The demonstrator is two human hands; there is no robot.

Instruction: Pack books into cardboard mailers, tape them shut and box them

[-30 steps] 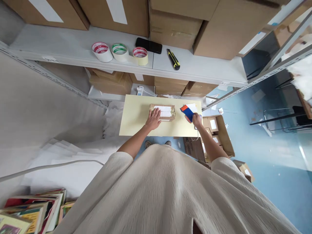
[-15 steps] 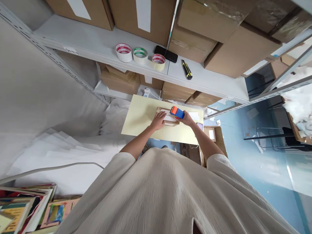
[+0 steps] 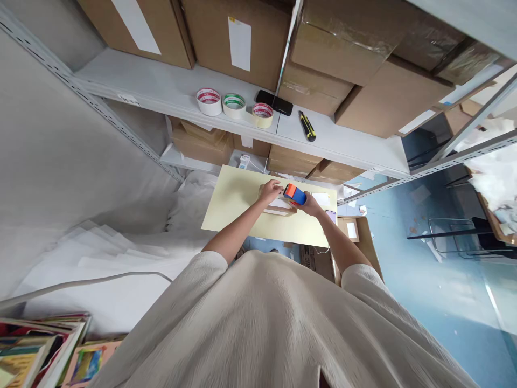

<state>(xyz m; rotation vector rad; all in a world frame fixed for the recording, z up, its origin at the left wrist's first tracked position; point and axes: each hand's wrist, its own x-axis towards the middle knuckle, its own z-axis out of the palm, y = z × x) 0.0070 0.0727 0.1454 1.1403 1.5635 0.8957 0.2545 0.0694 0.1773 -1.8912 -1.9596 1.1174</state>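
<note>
My right hand [image 3: 311, 205] grips the blue and orange tape dispenser [image 3: 298, 195] by its rear end, holding it over a small cardboard box [image 3: 288, 210] on the pale yellow board. The dispenser's orange front points toward my left hand [image 3: 270, 192]. That hand is above the left part of the box, its fingertips drawn together in a pinch just short of the dispenser. Whatever lies between the fingertips is too small to make out. Much of the box is hidden beneath both hands and the dispenser.
Past the yellow board [image 3: 226, 196], a grey shelf [image 3: 343, 137] carries tape rolls [image 3: 234, 106], a black phone-like object [image 3: 274, 102], a utility knife [image 3: 307, 126] and large cartons [image 3: 242, 48]. A phone [image 3: 331, 215] lies at the board's right edge. White sheets [image 3: 121, 253] are piled at left.
My left hand has lifted from lying flat on the box to a pinch near the dispenser's front. The dispenser stays in my right hand. The view has tilted slightly upward.
</note>
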